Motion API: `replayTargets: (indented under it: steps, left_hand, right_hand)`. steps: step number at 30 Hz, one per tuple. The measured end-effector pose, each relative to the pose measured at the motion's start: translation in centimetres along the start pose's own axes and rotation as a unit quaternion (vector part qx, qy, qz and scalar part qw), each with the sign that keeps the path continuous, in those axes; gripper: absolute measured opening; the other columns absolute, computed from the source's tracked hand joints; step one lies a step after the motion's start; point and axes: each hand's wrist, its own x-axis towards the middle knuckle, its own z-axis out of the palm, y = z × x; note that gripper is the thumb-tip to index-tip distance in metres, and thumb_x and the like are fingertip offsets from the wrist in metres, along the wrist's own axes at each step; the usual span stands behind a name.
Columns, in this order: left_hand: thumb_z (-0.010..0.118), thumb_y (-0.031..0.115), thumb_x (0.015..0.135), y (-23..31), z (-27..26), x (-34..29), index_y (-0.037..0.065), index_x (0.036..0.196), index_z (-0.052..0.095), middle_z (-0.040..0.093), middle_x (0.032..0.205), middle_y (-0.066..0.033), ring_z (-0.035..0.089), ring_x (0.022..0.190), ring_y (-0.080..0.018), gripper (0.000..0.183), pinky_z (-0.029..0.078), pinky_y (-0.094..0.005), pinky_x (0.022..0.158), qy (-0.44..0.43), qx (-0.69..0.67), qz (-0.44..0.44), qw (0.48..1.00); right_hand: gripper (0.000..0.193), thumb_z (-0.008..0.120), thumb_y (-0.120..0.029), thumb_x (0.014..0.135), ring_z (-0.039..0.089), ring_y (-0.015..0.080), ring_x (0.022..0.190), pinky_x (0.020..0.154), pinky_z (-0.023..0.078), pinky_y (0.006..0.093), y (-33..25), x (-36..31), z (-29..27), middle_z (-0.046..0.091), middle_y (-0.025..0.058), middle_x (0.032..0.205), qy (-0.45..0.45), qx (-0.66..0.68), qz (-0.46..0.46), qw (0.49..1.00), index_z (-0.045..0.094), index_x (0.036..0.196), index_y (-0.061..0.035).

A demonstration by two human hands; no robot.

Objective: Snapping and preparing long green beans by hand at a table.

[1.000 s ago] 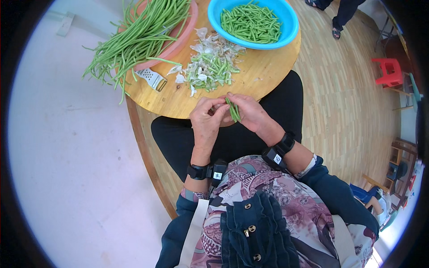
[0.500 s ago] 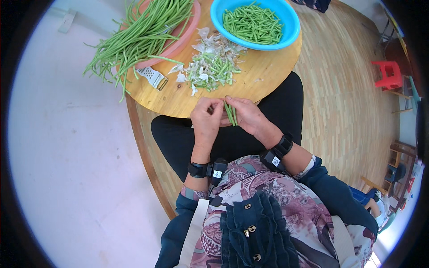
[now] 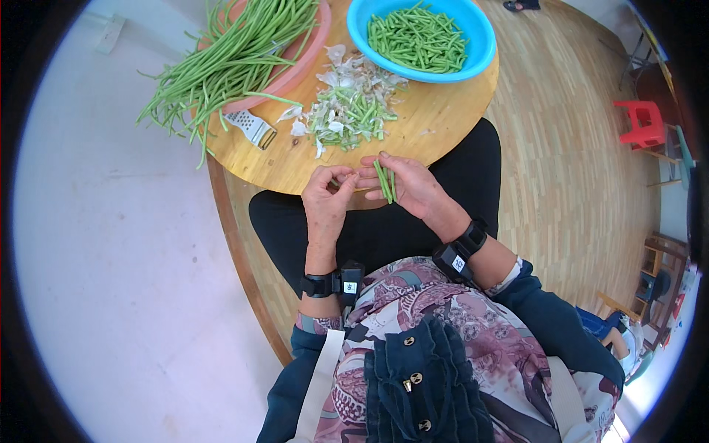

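My right hand (image 3: 415, 186) is turned partly palm up, holding a few short green bean pieces (image 3: 384, 181) across its fingers, with the thumb near their top ends. Close beside its fingertips, my left hand (image 3: 325, 198) has thumb and forefinger pinched together; whatever lies between them is too small to make out. Both hands are over my lap at the near edge of the round wooden table (image 3: 436, 122). Just beyond them is a heap of green bean trimmings (image 3: 351, 118) mixed with papery white garlic skins (image 3: 362, 76).
A pink basin (image 3: 319, 44) at the far left overflows with long green beans (image 3: 236, 66). The blue basin (image 3: 484, 55) holds cut beans (image 3: 419, 40). A metal grater-peeler (image 3: 255, 131) lies near the table's left edge. Right, on the floor, stands a red stool (image 3: 639, 124); another person (image 3: 617, 336) is partly visible.
My left hand has drawn slightly left, away from the bean pieces. The right hand has opened somewhat, showing more of its palm and the pieces. At the top edge, a dark shape has mostly left view.
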Motion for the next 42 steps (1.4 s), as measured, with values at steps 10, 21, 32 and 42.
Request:
replayTargets:
  steps: [10,21,32,42]
  left_hand:
    - [0.065,0.005,0.073,1.2,1.1,-0.1,0.000,0.081,0.061,0.057,0.068,-0.0006,0.047,0.056,-0.0054,0.010,0.039,-0.0195,0.051,0.061,0.082,0.037,0.994]
    - [0.060,0.004,0.077,-1.1,-0.4,0.5,0.000,0.084,0.060,0.058,0.067,-0.0038,0.052,0.052,-0.0091,0.008,0.043,-0.0194,0.047,0.042,-0.048,-0.087,0.994]
    - [0.056,0.004,0.079,-0.3,-2.2,4.6,-0.003,0.092,0.057,0.058,0.083,-0.0101,0.061,0.072,-0.0148,0.015,0.047,-0.0225,0.054,0.029,-0.096,-0.089,0.991]
    - [0.063,0.009,0.073,1.6,-0.4,8.0,-0.001,0.083,0.062,0.060,0.085,-0.0162,0.058,0.079,-0.0299,0.014,0.045,-0.0343,0.069,0.102,0.194,0.211,0.953]
  right_hand:
    - [0.035,0.037,-0.022,0.092,0.057,0.0229,0.098,0.070,0.051,0.0290,0.4,-0.4,0.8,0.055,0.0153,0.109,0.021,0.006,-0.026,0.999,0.046,0.114,0.0042]
    - [0.032,0.041,-0.023,0.091,0.058,0.0213,0.094,0.069,0.050,0.0288,0.5,-0.2,-0.1,0.058,0.0130,0.106,0.007,0.001,-0.011,1.000,0.049,0.111,0.0012]
    - [0.033,0.051,-0.028,0.084,0.055,0.0117,0.074,0.064,0.043,0.0254,-14.8,2.3,0.8,0.060,0.0067,0.089,0.099,-0.147,-0.338,0.924,0.056,0.103,-0.0022]
    - [0.023,0.060,-0.013,0.078,0.059,0.0143,0.079,0.069,0.046,0.0258,-14.1,4.5,-3.1,0.063,0.0098,0.088,0.254,-0.382,-0.463,0.759,0.060,0.095,0.0018]
